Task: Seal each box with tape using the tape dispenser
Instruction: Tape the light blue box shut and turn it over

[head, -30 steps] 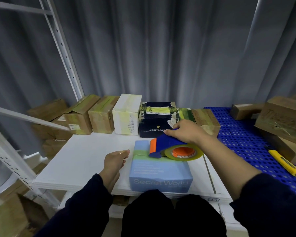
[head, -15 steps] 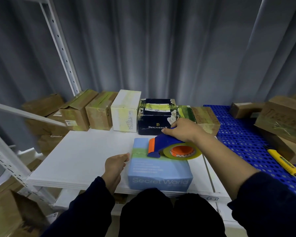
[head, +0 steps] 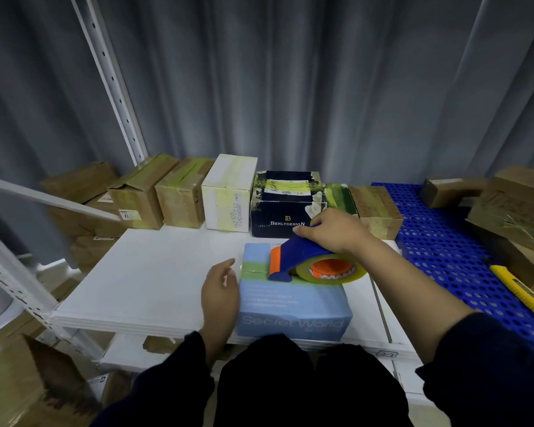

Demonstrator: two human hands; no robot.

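Our right grip clasps the tape dispenser on the box — our slack, empty left grip has neared it; the strip seems laid.

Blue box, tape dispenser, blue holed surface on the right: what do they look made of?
The blue box: likely printed cardboard, smooth, faintly glossy; crisp folded edges, printed lettering.
The tape dispenser: looks like moulded plastic, blue body, orange parts, soft sheen.
The blue holed surface: probably rigid plastic, matte; regular grid of round holes.
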